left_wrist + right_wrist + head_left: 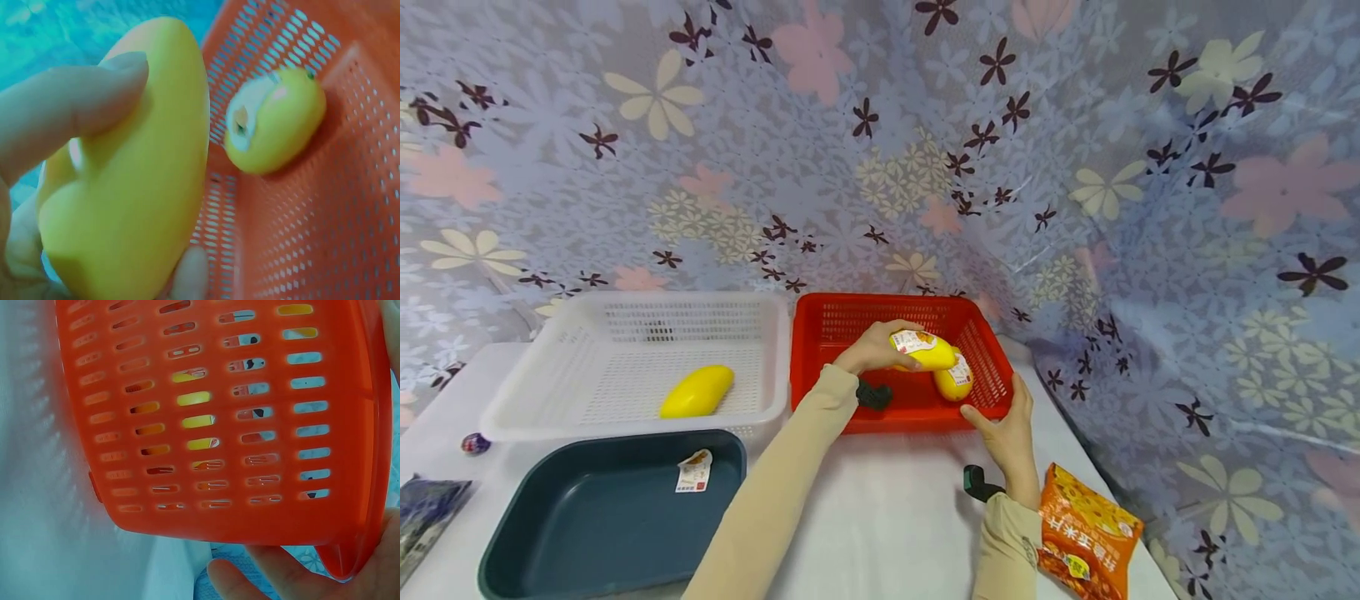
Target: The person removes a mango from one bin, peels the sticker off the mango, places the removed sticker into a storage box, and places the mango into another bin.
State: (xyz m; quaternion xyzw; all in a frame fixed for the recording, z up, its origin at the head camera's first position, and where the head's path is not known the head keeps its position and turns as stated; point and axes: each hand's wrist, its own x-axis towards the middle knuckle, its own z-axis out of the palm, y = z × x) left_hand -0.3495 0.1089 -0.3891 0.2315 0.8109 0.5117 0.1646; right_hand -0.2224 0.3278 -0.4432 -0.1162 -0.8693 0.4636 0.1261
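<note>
In the head view my left hand (874,347) holds a yellow mango (936,357) with a white label over the red basket (917,423). The left wrist view shows the thumb lying across this mango (147,181), other fingertips round its far side. Inside the basket lies a second labelled mango (284,125), at the right end, just below the held one. My right hand (1011,437) grips the basket's front right corner, thumb at the front rim and fingers along the right side. From the right wrist, the slotted red wall (250,515) hides most of what is inside.
A white basket (625,429) stands left of the red one, with a third mango (698,392) in it. In front is a dark teal tray (602,533) holding a peeled label (694,471). An orange snack bag (1086,533) lies right, a wrapped lollipop (475,443) far left.
</note>
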